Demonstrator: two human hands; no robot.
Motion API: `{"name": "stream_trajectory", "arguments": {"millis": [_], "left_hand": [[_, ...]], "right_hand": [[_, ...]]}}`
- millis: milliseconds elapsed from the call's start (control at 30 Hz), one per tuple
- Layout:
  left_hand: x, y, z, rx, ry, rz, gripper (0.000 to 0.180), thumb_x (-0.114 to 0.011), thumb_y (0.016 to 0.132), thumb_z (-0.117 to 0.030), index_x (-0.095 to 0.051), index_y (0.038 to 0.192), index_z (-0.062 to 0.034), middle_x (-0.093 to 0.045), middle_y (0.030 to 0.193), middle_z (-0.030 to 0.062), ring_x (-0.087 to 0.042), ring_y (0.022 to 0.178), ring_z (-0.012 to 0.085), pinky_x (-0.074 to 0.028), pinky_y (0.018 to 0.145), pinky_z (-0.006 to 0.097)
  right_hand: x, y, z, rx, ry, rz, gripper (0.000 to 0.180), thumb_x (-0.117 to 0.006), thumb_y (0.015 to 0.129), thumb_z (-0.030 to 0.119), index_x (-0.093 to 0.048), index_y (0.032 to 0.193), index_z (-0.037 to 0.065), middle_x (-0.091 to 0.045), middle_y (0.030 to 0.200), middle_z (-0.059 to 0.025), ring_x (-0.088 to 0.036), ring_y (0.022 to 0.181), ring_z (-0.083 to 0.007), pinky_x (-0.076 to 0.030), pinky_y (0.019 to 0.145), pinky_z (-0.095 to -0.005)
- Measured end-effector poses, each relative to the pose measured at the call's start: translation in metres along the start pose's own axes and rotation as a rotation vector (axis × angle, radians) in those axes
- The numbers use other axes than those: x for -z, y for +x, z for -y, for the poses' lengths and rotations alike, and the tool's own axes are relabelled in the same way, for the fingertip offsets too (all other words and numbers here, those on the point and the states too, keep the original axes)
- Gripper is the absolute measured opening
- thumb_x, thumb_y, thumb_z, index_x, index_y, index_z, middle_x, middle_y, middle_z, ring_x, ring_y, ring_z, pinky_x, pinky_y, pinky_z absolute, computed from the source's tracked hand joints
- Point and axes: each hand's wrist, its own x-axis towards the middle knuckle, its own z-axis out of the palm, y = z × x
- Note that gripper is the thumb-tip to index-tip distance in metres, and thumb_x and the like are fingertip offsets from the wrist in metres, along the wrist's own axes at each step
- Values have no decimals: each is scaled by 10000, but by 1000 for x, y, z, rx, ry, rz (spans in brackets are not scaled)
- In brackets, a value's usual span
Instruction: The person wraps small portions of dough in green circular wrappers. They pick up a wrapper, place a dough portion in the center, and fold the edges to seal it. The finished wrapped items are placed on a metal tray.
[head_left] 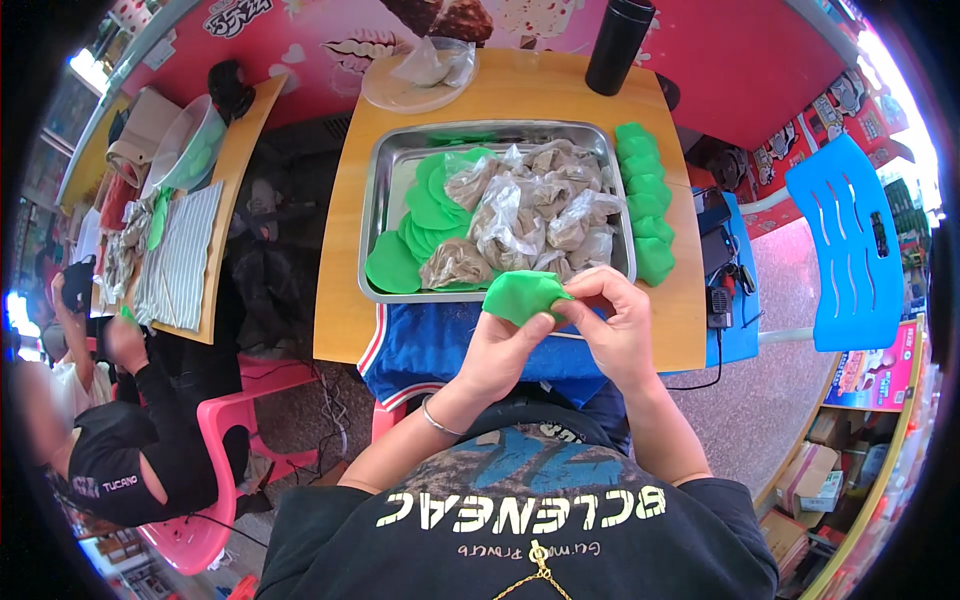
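Note:
A folded green piece (523,297), soft-looking and bulging, is held up in front of the near rim of a metal tray (372,215). My left hand (503,352) closes round it from below, the thumb against its near side. The fingertips of my right hand (612,325) pinch its right corner. Whether anything lies inside the fold is hidden. Flat green rounds (432,205) overlap in the tray's left part. To their right, clear plastic bags of grey-brown stuff (530,210) are heaped. Several folded green pieces (648,205) stand in a row along the tray's right side.
The tray rests on a wooden table (345,300). At its back are a plastic dish with a bag (420,85) and a black cylinder (618,50). A blue chair (848,240) stands right. Another person (140,440) sits left beside a second table (235,180).

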Motion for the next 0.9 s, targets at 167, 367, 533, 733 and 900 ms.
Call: {"name": "stream_trajectory", "arguments": {"millis": [167, 367, 533, 733, 900], "left_hand": [[9, 7, -15, -108, 75, 75, 351, -614, 813, -24, -483, 1139, -38, -565, 1065, 65, -569, 963, 161, -486, 824, 317], [-4, 3, -19, -61, 130, 30, 359, -640, 784, -7, -485, 1105, -42, -566, 1020, 50, -572, 918, 137, -515, 736, 299], [5, 3, -13, -72, 177, -62, 339, -643, 759, 26, -493, 1052, -52, -561, 956, 17, -549, 852, 88, -474, 661, 229], [-4, 1, -18, 0, 259, -3, 401, -654, 741, 17, -466, 1088, -55, -536, 1016, 48, -548, 919, 119, -497, 698, 251], [-5, 4, -25, 25, -179, 118, 670, -553, 819, -441, -328, 1296, -28, -434, 1250, 137, -439, 1164, 239, -403, 950, 418]], "right_hand": [[5, 6, 11, 119, -249, 32, 95, -679, 728, -14, -631, 808, 1, -591, 750, -39, -576, 667, -87, -462, 578, -212], [0, 7, 9, -298, 262, 37, 138, -692, 712, -1, -598, 812, 9, -561, 727, -39, -572, 623, -99, -451, 543, -211], [-5, 17, 14, 49, -305, 105, 141, -692, 716, 39, -589, 810, 25, -528, 675, -50, -535, 556, -126, -424, 508, -252], [-5, 20, 18, 137, -316, 135, 121, -688, 732, 83, -587, 753, 20, -524, 620, -70, -498, 520, -159, -392, 486, -282], [16, 22, 20, -44, 540, 228, 122, -649, 772, 96, -555, 742, 24, -501, 621, -79, -527, 565, -171, -408, 524, -265]]}}
